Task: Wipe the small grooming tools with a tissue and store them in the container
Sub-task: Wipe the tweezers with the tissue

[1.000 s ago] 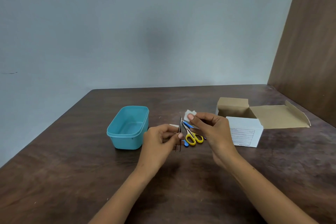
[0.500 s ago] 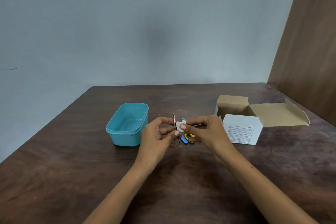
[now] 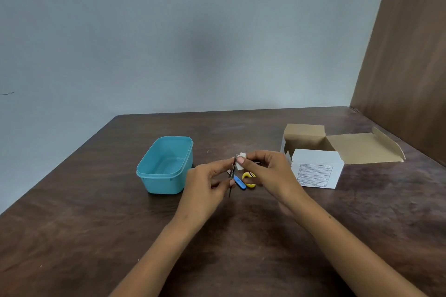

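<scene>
My left hand (image 3: 207, 182) pinches a thin dark pair of tweezers (image 3: 232, 179), held almost upright above the table. A small white tissue (image 3: 240, 161) sits folded around the tweezers' upper end, pressed there by the thumb and fingers of my right hand (image 3: 270, 172). Below the hands, a blue-handled tool (image 3: 240, 183) and yellow-handled scissors (image 3: 248, 178) lie on the table, partly hidden by my right hand. The open teal container (image 3: 166, 164) stands just left of my left hand, with nothing visible inside.
An open white cardboard box (image 3: 316, 169) with brown flaps lies right of my right hand. A brown wooden panel (image 3: 405, 60) rises along the table's right side. The dark wooden table (image 3: 96, 224) ends at a pale wall behind.
My right hand brought the tissue from above the scissors onto the tweezers and slid it up to their upper end. The left hand kept its hold.
</scene>
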Motion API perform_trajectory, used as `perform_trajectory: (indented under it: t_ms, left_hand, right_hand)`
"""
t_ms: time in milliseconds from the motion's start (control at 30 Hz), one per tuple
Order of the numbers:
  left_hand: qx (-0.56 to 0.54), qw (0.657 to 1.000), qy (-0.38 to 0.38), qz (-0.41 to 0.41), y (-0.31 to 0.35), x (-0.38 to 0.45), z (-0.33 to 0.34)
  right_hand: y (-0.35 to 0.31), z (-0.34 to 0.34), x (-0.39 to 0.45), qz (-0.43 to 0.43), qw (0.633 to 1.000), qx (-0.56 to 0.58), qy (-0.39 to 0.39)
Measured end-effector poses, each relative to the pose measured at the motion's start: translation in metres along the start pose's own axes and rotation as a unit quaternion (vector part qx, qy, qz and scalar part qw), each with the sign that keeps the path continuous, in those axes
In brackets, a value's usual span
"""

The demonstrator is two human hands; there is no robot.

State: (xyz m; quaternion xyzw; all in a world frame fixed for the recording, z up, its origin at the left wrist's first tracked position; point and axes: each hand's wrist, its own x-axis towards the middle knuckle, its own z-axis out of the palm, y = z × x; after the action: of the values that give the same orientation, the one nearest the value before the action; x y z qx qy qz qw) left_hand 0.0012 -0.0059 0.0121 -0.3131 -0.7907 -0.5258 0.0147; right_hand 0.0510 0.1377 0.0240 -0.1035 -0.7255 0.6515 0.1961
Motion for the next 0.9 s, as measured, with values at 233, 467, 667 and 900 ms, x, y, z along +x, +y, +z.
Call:
perform_trajectory:
  t_ms: [233,467,667,900]
  left_hand:
    - [0.028,1.000,0.006,-0.007,0.000,0.000,0.000]
    - [-0.053,0.997,-0.004,-0.047,0.002,0.000,-0.004]
    - [-0.045,0.996,-0.005,-0.073,0.001,0.000,-0.002]
    - [-0.133,0.984,-0.006,-0.114,0.000,0.002,-0.003]
  right_hand:
    - [-0.004,0.002,0.001,0.004,0.999,0.031,-0.032]
    - [-0.005,-0.001,0.003,0.049,0.986,0.152,-0.049]
    - [-0.012,-0.004,0.003,0.043,0.960,0.270,-0.059]
    - [0.002,-0.005,0.005,-0.048,0.999,-0.011,-0.017]
